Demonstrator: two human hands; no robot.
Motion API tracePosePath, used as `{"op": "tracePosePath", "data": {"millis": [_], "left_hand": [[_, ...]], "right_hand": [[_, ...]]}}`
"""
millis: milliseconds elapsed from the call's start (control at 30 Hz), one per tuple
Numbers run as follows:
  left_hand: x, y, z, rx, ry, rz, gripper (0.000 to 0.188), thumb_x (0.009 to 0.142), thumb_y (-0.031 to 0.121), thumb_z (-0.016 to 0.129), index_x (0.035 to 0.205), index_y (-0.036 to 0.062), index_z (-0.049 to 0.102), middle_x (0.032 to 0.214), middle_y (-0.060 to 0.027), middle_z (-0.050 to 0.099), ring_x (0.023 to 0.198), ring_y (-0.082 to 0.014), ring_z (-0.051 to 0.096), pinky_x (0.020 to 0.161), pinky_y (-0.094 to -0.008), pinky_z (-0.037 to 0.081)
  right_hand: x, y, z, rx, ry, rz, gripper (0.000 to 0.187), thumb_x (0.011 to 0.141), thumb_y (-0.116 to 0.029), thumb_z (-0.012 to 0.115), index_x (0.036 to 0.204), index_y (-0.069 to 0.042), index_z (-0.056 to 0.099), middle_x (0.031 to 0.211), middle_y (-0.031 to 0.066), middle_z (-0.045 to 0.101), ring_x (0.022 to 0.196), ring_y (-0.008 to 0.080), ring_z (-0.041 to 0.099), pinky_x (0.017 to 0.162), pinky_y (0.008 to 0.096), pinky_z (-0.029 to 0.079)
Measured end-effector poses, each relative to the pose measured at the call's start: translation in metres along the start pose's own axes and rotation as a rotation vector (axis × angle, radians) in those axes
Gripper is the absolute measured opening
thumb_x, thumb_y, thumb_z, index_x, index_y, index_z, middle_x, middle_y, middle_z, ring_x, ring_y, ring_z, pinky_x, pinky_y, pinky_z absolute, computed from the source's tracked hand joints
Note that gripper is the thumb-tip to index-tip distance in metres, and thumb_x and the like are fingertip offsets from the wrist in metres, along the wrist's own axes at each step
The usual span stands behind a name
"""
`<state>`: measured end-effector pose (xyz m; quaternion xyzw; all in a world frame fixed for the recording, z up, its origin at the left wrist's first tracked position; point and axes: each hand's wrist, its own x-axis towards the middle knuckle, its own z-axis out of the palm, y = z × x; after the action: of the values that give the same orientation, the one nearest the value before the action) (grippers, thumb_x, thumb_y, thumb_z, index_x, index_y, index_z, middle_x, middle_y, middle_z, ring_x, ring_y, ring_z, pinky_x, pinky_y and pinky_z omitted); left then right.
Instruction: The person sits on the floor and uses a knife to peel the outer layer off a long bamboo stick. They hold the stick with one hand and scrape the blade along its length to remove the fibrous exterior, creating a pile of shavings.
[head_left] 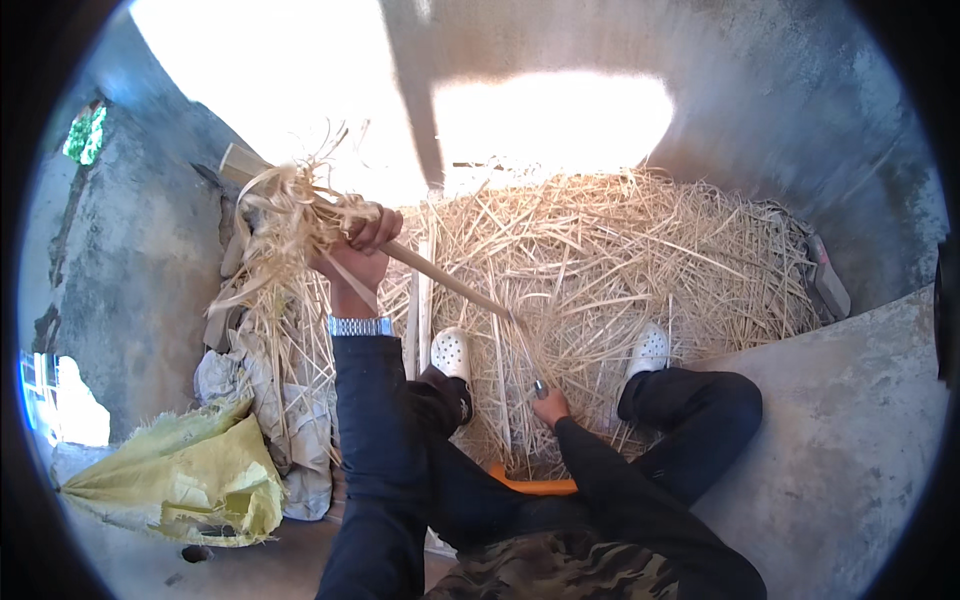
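My left hand (362, 250) is raised at the left and closed round a bamboo stick (450, 282), with a bunch of pale curled shavings (285, 205) about the fist. The stick slants from the upper left, where its wide end shows, down to the right to a narrow tip. Lower and nearer my body, my right hand (550, 408) is closed on what looks like a knife (540, 388). Its dark metal collar shows above the fingers. A thin blade seems to point up toward the stick's tip, but it blends into the straw-coloured litter.
Shavings and strips (620, 250) cover the floor between and beyond my white clogs (451, 355). A torn yellow-green sack (190, 475) lies at the left by crumpled pale cloth. Concrete walls (800, 130) stand around. Something orange (535, 486) shows beneath me.
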<state>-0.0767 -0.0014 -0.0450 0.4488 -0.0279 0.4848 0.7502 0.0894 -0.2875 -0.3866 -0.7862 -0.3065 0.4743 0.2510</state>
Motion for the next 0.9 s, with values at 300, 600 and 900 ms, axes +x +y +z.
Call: {"op": "tracePosePath", "data": {"millis": [300, 600, 900], "left_hand": [[-0.001, 0.001, 0.010, 0.061, 0.220, 0.064, 0.060, 0.073, 0.074, 0.047, 0.059, 0.0169, 0.035, 0.047, 0.0059, 0.024, 0.046, -0.0087, 0.023, 0.053, -0.0249, 0.023], [-0.003, 0.001, 0.002, 0.111, 0.246, 0.026, 0.062, 0.069, 0.072, 0.057, 0.052, 0.0208, 0.028, 0.049, 0.0073, 0.025, 0.049, -0.0093, 0.024, 0.056, -0.0252, 0.024], [0.011, -0.007, 0.018, 0.047, 0.106, 0.071, 0.055, 0.074, 0.068, 0.051, 0.060, 0.0175, 0.036, 0.048, 0.0069, 0.024, 0.044, -0.0081, 0.024, 0.050, -0.0235, 0.024]], "right_hand": [[-0.038, -0.076, -0.008, 0.078, 0.079, -0.475, 0.028, 0.075, -0.021, 0.063, 0.091, 0.002, 0.064, 0.073, 0.0199, 0.064, 0.067, 0.0339, 0.063, 0.062, 0.0398, 0.048], [-0.032, -0.075, -0.028, -0.008, 0.068, -0.393, 0.033, 0.071, -0.020, 0.063, 0.099, -0.003, 0.064, 0.073, 0.0210, 0.063, 0.075, 0.0367, 0.063, 0.068, 0.0399, 0.050], [0.040, 0.040, 0.005, -0.121, 0.046, -0.162, 0.024, 0.072, -0.019, 0.062, 0.085, 0.002, 0.060, 0.069, 0.0201, 0.061, 0.065, 0.0301, 0.062, 0.062, 0.0395, 0.047]]}}
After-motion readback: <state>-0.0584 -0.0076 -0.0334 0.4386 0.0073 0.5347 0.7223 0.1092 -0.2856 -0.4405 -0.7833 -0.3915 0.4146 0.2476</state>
